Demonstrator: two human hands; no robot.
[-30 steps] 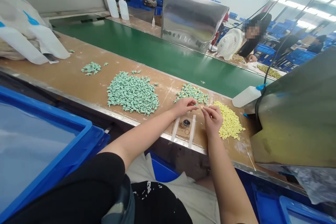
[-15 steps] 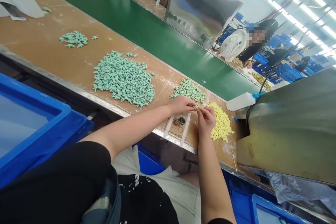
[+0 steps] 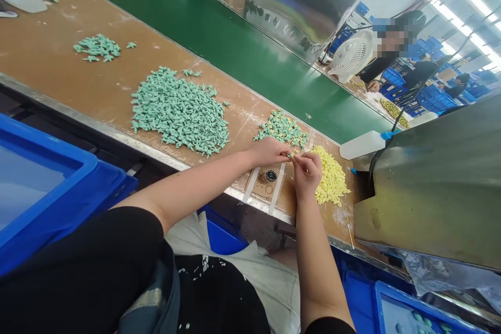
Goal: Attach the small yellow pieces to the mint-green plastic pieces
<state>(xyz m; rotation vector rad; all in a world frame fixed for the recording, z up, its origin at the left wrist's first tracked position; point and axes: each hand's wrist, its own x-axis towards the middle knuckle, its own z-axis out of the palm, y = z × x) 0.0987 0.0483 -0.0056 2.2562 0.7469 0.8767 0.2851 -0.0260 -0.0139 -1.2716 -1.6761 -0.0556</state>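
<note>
My left hand [image 3: 271, 152] pinches a small green piece [image 3: 290, 155] between thumb and fingertips. Touching it from the other side is my right hand [image 3: 308, 169], its fingers closed in a pinch; whatever it grips is too small to make out. Just beyond both hands lies a pile of green pieces with yellow parts on them [image 3: 282, 129]. A heap of small yellow pieces [image 3: 331, 177] spreads to the right of my right hand. Below my left hand a small round jar with a dark top [image 3: 270, 176] stands between two strips of white tape. The large pile of plain green pieces [image 3: 180, 112] is farther left.
A smaller green group [image 3: 97, 48] lies far left on the brown table. Behind runs a green conveyor belt [image 3: 235, 83]. A white bottle [image 3: 362, 145] lies by a metal housing [image 3: 430, 182] at right. Blue bins [image 3: 90, 162] stand below. Across the belt, a person sits by a white fan [image 3: 352, 56].
The view has shifted slightly. Both hands stay together at the same spot, fingertips still meeting, with the fingers of my left hand a little more closed round the green piece.
</note>
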